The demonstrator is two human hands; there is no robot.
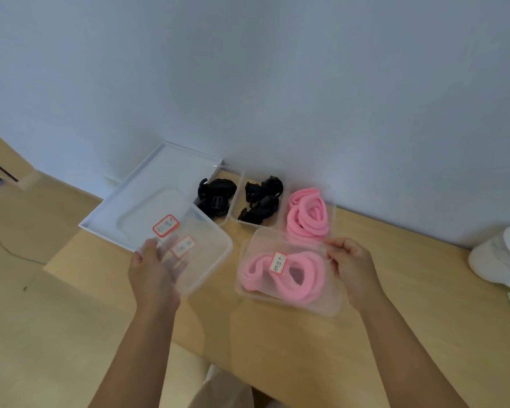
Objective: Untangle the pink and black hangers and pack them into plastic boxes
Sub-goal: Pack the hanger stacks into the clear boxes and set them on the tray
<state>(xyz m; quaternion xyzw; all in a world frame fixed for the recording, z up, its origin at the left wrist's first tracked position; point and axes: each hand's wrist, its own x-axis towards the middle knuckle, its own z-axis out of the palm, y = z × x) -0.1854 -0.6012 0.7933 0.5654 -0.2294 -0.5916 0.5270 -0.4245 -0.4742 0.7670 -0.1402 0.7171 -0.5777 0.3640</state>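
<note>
Left hand [152, 269] grips stacked clear lids [202, 248]; right hand [352, 266] pinches labelled lid [265, 241] covering boxed pink hangers [304, 279].

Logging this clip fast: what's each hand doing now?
Left hand: grips clear plastic lids.
Right hand: pinches corner of the labelled lid on the near pink-filled box.

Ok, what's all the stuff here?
black hangers: two bunches, black, in two clear boxes by the wall
pink hangers: two bunches, pink, one by the wall, one nearer
labelled lid: one, clear, on the nearer box
clear lids: maybe two, clear, held front left
tray: one, white, back left
cloth-like thing: one, white, far right
table: one, tan, under everything
left hand: holds the clear lids
right hand: pinches the labelled lid's corner
</note>
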